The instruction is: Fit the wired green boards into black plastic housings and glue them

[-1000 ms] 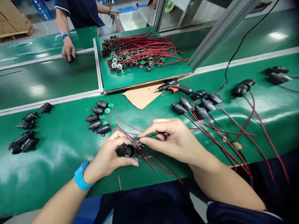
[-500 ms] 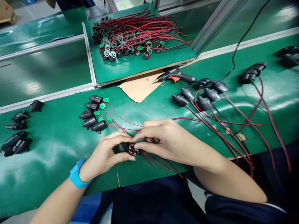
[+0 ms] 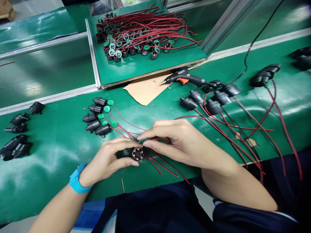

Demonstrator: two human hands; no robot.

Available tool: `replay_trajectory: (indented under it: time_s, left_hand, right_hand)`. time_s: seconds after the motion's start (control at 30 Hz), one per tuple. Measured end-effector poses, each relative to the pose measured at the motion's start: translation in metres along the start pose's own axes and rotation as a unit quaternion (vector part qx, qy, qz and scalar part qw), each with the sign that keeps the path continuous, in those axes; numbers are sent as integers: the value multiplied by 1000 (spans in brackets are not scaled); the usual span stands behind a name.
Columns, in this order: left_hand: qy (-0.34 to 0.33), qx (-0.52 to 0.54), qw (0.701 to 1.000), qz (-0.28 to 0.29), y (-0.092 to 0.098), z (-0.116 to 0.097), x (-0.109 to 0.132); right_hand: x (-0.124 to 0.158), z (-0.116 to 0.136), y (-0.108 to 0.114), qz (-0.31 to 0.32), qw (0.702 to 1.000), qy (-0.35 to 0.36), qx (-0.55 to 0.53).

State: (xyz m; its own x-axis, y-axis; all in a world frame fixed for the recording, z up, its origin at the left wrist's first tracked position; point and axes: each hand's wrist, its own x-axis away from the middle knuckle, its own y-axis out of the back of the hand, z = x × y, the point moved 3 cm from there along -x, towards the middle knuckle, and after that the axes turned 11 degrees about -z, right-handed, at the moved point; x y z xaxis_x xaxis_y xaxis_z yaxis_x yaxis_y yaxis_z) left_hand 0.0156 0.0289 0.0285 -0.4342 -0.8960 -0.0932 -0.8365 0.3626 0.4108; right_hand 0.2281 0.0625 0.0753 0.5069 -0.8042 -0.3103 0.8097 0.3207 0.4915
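My left hand (image 3: 115, 155) grips a black cylindrical housing (image 3: 131, 150) between thumb and fingers. Its open end faces me and shows a ring of copper windings (image 3: 138, 154). Just above that end, my right hand (image 3: 167, 139) pinches what looks like a small green circuit board (image 3: 145, 141), mostly covered by the fingers. Red wires (image 3: 157, 163) pass beneath my hands. Beyond my left hand lie several black housings (image 3: 103, 129) with green round boards (image 3: 107, 109) on thin red wires.
Loose black housings (image 3: 22, 149) lie at the left. A glue gun (image 3: 186, 77) rests on cardboard (image 3: 143, 92), with wired housings (image 3: 213, 106) to its right. A raised green shelf (image 3: 121, 72) holds many wired coil parts (image 3: 145, 35). A black cable (image 3: 252, 45) hangs at the right.
My right fingers have drawn slightly up and away from the housing's open end, so more of the windings show. My left hand keeps its hold.
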Motion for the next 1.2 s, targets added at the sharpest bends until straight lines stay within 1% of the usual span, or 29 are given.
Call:
replay_trajectory:
  time_s: [0.1,0.2,0.27,0.37,0.43,0.53,0.57,0.63,0.7,0.77,0.8,0.83,0.93,1.0,1.2]
  left_hand:
    - [-1,4,1000,-12,2,0,1]
    - [7,8,1000,-10,2,0,2]
    - [10,-1,1000,-3,2,0,2]
    - [4,-23,1000,-15,8,1,2]
    - [-12,-58,998,-4,11,3,2]
    - [-59,-128,990,12,13,4,1]
    - [-79,-147,986,9,13,4,0]
    - [-99,-183,978,4,13,6,-1]
    - [-114,-194,974,-10,11,7,-2]
    - [-126,-172,976,-41,11,7,-1]
    - [-131,-159,977,-58,11,6,0]
    - [-134,-149,978,-66,10,6,1]
    - [-133,-152,977,-65,10,3,4]
    - [-142,-158,975,-66,10,1,4]
    - [-162,-178,969,-51,7,-7,7]
  right_hand:
    - [0,0,-2,16,1000,-9,0]
    - [-1,-1,-8,29,999,-11,-13]
    - [-1,-1,-11,29,999,-8,-24]
    - [0,-6,-12,48,999,-19,-16]
    - [1,-12,-13,78,997,-28,7]
    - [2,-20,-18,121,992,-30,30]
    - [1,-22,-20,126,991,-30,27]
    - [0,-24,-22,129,991,-38,4]
    - [-1,-25,-23,134,988,-66,-41]
    - [-1,-25,-25,128,980,-114,-98]
    - [-2,-25,-26,114,976,-136,-129]
    - [-2,-25,-27,94,971,-152,-158]
    - [-2,-23,-31,43,960,-178,-213]
    - [-1,-23,-35,33,959,-185,-213]
    - [1,-20,-43,31,975,-169,-140]
